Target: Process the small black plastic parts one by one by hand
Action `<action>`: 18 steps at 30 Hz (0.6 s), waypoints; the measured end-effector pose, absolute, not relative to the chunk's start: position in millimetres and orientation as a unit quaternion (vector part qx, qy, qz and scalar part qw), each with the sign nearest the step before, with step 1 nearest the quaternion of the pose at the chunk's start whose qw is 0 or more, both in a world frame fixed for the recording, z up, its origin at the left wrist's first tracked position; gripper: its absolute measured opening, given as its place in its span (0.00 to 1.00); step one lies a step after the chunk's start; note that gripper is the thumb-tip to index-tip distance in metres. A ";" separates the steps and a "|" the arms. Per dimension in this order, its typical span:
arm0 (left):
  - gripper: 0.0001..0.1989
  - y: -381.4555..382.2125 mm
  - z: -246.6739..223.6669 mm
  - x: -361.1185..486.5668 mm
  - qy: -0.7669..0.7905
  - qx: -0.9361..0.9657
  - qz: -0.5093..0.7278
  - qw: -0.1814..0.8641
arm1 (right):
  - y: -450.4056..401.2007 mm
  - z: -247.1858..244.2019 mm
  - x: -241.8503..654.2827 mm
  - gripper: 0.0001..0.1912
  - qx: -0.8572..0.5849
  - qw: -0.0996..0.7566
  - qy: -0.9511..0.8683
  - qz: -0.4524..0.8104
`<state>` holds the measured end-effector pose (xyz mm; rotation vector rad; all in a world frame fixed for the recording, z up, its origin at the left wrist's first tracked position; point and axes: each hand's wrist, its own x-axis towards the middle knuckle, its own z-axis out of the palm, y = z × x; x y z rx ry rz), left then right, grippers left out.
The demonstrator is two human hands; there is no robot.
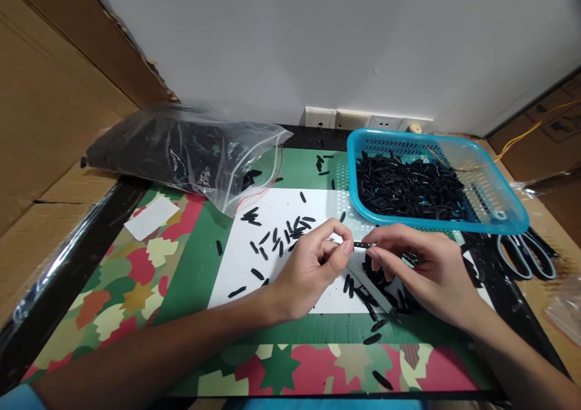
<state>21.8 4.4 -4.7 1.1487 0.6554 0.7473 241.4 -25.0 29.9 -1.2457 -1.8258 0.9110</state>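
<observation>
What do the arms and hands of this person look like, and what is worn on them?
The left hand and right hand wear no gloves, and no ring shows. No watch or bracelet is visible. A light blue sleeve, plain where it shows, edges the left arm; no sleeve shows on the right arm.

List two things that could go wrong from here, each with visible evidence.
1. The slim, dark, white-dotted strip pinched between the left hand and right hand could slip and get lost among the scattered, oblong black pieces.
2. One stray black piece lies near the black table's front edge; it might fall if brushed.
</observation>
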 end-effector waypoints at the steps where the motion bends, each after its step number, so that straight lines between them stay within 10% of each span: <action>1: 0.14 4.4 -4.2 21.5 0.299 0.523 0.337 0.724 | -24.6 29.6 241.2 0.03 -0.486 0.368 -0.707 0.358; 18: 0.14 4.0 -2.7 22.5 0.268 0.501 0.352 0.744 | -26.4 24.4 241.1 0.02 -0.484 0.397 -0.682 0.378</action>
